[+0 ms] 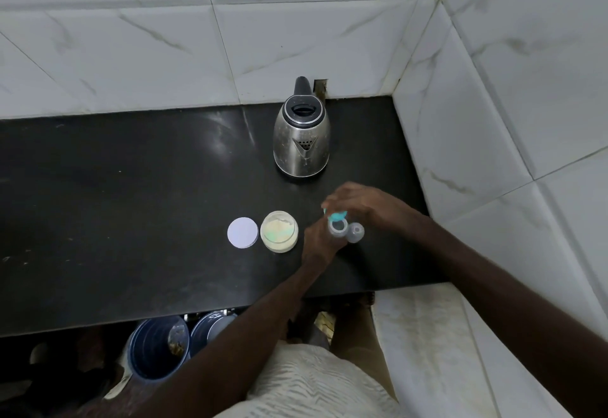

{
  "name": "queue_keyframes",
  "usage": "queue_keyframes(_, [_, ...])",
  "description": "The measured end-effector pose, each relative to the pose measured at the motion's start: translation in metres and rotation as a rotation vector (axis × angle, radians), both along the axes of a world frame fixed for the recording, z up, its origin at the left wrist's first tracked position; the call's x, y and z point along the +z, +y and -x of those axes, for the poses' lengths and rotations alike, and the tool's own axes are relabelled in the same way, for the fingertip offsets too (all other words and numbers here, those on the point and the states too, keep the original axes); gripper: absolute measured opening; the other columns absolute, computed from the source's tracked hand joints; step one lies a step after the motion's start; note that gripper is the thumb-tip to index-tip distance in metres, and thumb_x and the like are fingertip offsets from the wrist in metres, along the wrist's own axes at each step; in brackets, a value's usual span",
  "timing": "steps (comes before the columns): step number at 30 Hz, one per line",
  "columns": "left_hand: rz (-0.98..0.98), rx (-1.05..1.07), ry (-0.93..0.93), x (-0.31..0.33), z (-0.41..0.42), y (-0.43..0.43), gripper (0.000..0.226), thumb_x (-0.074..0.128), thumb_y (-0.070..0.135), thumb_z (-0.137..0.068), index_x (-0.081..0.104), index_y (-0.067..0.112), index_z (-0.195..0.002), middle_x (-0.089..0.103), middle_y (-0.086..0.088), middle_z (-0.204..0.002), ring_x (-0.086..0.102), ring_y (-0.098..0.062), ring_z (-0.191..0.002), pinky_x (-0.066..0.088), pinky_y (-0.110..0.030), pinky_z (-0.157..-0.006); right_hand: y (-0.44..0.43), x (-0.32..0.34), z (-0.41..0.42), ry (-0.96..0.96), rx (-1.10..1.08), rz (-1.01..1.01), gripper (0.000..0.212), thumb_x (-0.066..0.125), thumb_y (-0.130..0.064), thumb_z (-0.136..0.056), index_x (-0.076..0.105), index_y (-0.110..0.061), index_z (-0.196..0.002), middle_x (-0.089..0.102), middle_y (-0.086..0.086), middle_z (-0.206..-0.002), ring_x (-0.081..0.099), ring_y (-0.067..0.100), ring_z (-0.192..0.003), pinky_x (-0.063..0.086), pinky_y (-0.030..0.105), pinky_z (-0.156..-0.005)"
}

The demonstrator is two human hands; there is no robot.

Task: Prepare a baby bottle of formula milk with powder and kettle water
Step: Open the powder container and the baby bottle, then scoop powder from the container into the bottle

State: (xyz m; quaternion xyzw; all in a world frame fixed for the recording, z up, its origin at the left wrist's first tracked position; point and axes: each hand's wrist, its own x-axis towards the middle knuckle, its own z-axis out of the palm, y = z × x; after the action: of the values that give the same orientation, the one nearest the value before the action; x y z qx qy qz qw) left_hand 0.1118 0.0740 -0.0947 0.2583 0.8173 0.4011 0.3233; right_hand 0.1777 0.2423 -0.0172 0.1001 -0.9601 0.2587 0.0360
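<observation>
The bottle [337, 228] stands upright on the worktop [131, 203], mouth up, just right of the open powder jar [279, 231]. The left hand [317, 240] grips its body; the right hand [358, 203] pinches the teal ring [336, 217] above the mouth. Behind, the kettle [302, 141] points its spout toward the person.

No text, label, brand, number or sign can be read. The steel kettle [302, 141] far on the counter, the open powder jar [279, 231] and its white lid [242, 232] to the left show no legible marking.
</observation>
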Motion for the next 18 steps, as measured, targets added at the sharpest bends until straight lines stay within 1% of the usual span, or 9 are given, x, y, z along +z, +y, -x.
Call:
queue_keyframes(3, [0.003, -0.027, 0.058, 0.000, 0.000, -0.002, 0.047, 0.084, 0.026, -0.078, 0.068, 0.019, -0.121, 0.071, 0.003, -0.120, 0.062, -0.007, -0.111, 0.046, -0.022, -0.097, 0.010, 0.007, -0.002, -0.001, -0.243, 0.003, 0.046, 0.084, -0.010, -0.081, 0.072, -0.011, -0.126, 0.071, 0.005, -0.130, 0.065, 0.025, -0.111, 0.049, 0.033, -0.098])
queue_keyframes(5, [-0.017, -0.005, 0.029, 0.001, -0.001, -0.005, 0.049, 0.081, 0.029, -0.073, 0.067, 0.021, -0.120, 0.073, 0.004, -0.115, 0.067, -0.017, -0.111, 0.049, -0.027, -0.096, 0.020, -0.008, -0.021, -0.041, -0.492, 0.050, 0.048, 0.078, -0.025, -0.080, 0.071, -0.011, -0.126, 0.071, 0.006, -0.128, 0.066, 0.030, -0.112, 0.044, 0.031, -0.100])
queue_keyframes(7, [-0.028, 0.018, -0.012, 0.003, -0.001, -0.006, 0.062, 0.080, 0.032, -0.070, 0.061, 0.026, -0.129, 0.073, 0.006, -0.114, 0.068, -0.018, -0.110, 0.049, -0.025, -0.093, 0.022, -0.028, -0.044, -0.117, -0.724, 0.139, 0.057, 0.071, -0.035, -0.080, 0.068, -0.011, -0.131, 0.069, 0.009, -0.131, 0.064, 0.032, -0.118, 0.042, 0.031, -0.105])
queue_keyframes(8, [-0.022, 0.028, -0.029, 0.005, -0.002, -0.006, 0.072, 0.082, 0.031, -0.072, 0.054, 0.028, -0.139, 0.073, 0.006, -0.117, 0.068, -0.019, -0.111, 0.047, -0.023, -0.092, 0.020, -0.038, -0.053, -0.186, -0.803, 0.156, 0.059, 0.075, -0.031, -0.079, 0.065, -0.012, -0.135, 0.067, 0.010, -0.134, 0.062, 0.033, -0.123, 0.045, 0.035, -0.107])
queue_keyframes(10, [-0.010, 0.044, -0.050, 0.009, -0.002, -0.006, 0.089, 0.083, 0.027, -0.077, 0.038, 0.029, -0.154, 0.070, 0.003, -0.129, 0.065, -0.020, -0.116, 0.046, -0.024, -0.092, 0.003, -0.057, -0.063, -0.347, -0.857, 0.071, 0.063, 0.079, -0.016, -0.081, 0.059, -0.014, -0.141, 0.062, 0.010, -0.139, 0.056, 0.034, -0.128, 0.050, 0.045, -0.103])
queue_keyframes(12, [-0.049, 0.015, -0.042, 0.010, -0.002, -0.012, 0.099, 0.080, 0.020, -0.081, 0.023, 0.029, -0.161, 0.056, 0.003, -0.150, 0.057, -0.016, -0.132, 0.044, -0.024, -0.103, -0.017, -0.073, -0.067, -0.439, -0.849, -0.087, 0.055, 0.073, -0.015, -0.087, 0.056, -0.015, -0.139, 0.061, 0.008, -0.136, 0.053, 0.032, -0.125, 0.054, 0.044, -0.091])
queue_keyframes(14, [-0.110, -0.057, 0.029, 0.008, -0.002, -0.025, 0.108, 0.071, 0.000, -0.077, 0.012, 0.029, -0.163, 0.034, 0.002, -0.166, 0.037, -0.013, -0.150, 0.035, -0.029, -0.118, -0.032, -0.080, -0.068, -0.458, -0.862, -0.141, 0.048, 0.067, -0.014, -0.090, 0.055, -0.015, -0.136, 0.061, 0.007, -0.133, 0.052, 0.030, -0.122, 0.052, 0.040, -0.084])
queue_keyframes(16, [-0.153, -0.104, 0.139, 0.012, -0.002, -0.040, 0.112, 0.058, -0.010, -0.068, 0.011, 0.021, -0.164, 0.020, 0.005, -0.170, 0.021, -0.010, -0.156, 0.027, -0.033, -0.125, -0.039, -0.085, -0.068, -0.467, -0.899, -0.105, 0.051, 0.067, -0.009, -0.089, 0.055, -0.015, -0.138, 0.059, 0.008, -0.138, 0.052, 0.030, -0.125, 0.051, 0.040, -0.089])
queue_keyframes(18, [-0.190, -0.130, 0.222, 0.026, -0.001, -0.053, 0.109, 0.056, -0.007, -0.067, 0.013, 0.017, -0.164, 0.018, 0.006, -0.171, 0.017, -0.010, -0.157, 0.024, -0.033, -0.126, -0.042, -0.089, -0.065, -0.424, -0.933, -0.090, 0.058, 0.070, -0.003, -0.083, 0.056, -0.010, -0.139, 0.055, 0.014, -0.145, 0.051, 0.034, -0.130, 0.049, 0.042, -0.101])
